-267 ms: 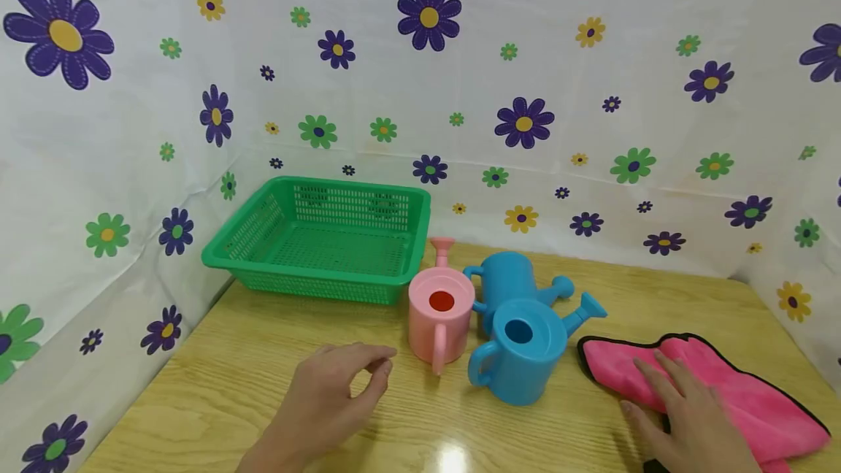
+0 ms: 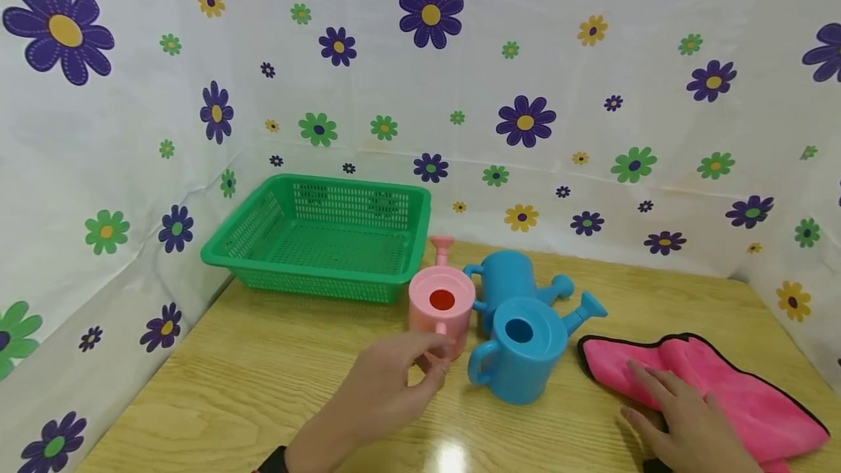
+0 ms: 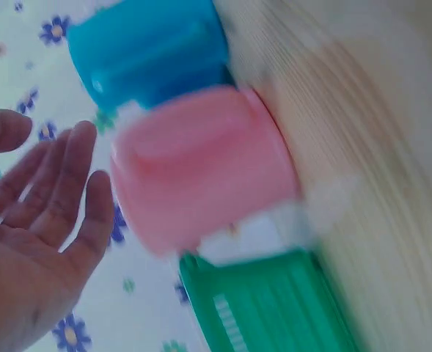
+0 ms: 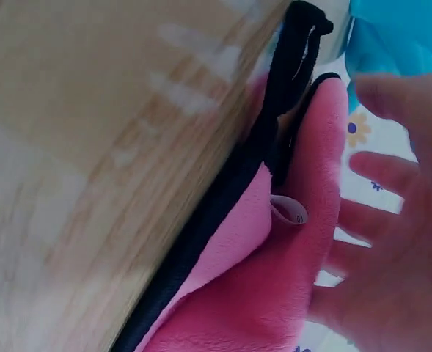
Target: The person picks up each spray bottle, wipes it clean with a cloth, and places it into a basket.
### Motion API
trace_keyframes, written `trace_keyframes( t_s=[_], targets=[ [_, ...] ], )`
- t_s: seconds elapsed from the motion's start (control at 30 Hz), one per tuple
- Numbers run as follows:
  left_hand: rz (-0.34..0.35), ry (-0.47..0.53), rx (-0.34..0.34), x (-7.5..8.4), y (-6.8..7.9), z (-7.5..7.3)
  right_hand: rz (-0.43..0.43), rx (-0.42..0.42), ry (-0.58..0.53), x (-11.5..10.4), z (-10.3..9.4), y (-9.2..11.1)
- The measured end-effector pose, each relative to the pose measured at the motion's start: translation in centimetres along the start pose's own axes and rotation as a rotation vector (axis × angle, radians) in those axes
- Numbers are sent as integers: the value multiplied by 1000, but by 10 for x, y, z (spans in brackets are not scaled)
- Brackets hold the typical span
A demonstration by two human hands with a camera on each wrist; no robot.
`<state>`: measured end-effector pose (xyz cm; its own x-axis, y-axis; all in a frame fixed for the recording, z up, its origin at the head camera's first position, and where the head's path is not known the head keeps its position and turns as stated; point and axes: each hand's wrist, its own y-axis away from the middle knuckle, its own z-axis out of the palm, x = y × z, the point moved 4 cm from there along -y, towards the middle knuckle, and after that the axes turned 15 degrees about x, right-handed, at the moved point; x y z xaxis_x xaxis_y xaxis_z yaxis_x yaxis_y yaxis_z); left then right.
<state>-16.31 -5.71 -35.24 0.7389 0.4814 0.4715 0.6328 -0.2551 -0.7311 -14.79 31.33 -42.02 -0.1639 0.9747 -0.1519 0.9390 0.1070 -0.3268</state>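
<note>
My left hand (image 2: 397, 385) is held just in front of the pink watering can (image 2: 442, 290), its fingers loosely bent around nothing. In the left wrist view a gap shows between the fingers (image 3: 76, 158) and the can. In the head view the hand hides the lower part of the can's handle. To the right stands an upright blue watering can (image 2: 528, 356), and another blue watering can (image 2: 507, 276) is behind it, its spout pointing right. My right hand (image 2: 690, 422) lies over the pink cloth (image 2: 729, 385) with black edging, fingers spread and gripping nothing.
A green slotted basket (image 2: 315, 276) stands at the back left of the wooden table (image 2: 217, 385), close to the pink can. Flowered white sheeting (image 2: 368, 93) rises behind the table and along both sides.
My left hand has moved right, from the bare tabletop up to the pink watering can's handle. The right hand has hardly moved on the cloth.
</note>
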Motion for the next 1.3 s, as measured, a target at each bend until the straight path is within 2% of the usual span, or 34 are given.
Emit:
trace_keyframes(
  t_s=[0.17,0.3,0.37,0.43,0.57,0.7,0.77,0.83,0.9,0.97,1.07,1.13,1.23,1.3],
  targets=[
    [-119,-15,-149,6,-5,30,-41,-48,80,-3,9,1],
    [-212,-36,-243,4,-5,44,-35,-90,97,-10,10,0],
    [-250,-23,-266,2,-6,49,-36,-99,84,-15,9,0],
    [-253,-10,-270,2,-8,52,-39,-89,46,-19,8,0],
    [-248,-2,-279,5,-10,58,-99,-61,-45,-29,8,4],
    [-300,-38,-305,9,-10,66,-183,-114,-127,-37,13,6],
    [-323,-55,-325,12,-10,72,-197,-143,-156,-41,14,7],
    [-330,-68,-348,15,-9,77,-211,-125,-188,-44,12,6],
    [-328,-57,-363,17,-8,81,-199,-82,-220,-47,8,5],
    [-332,-9,-356,18,-6,83,-181,-4,-285,-50,2,4],
    [-416,148,-312,18,-4,87,-184,148,-368,-55,-10,5],
    [-532,272,-275,17,-3,90,-202,274,-412,-57,-18,6],
    [-761,450,-221,16,-4,95,-292,454,-440,-61,-30,3],
    [-901,564,-165,15,-6,98,-351,525,-471,-65,-37,-1]
  ],
)
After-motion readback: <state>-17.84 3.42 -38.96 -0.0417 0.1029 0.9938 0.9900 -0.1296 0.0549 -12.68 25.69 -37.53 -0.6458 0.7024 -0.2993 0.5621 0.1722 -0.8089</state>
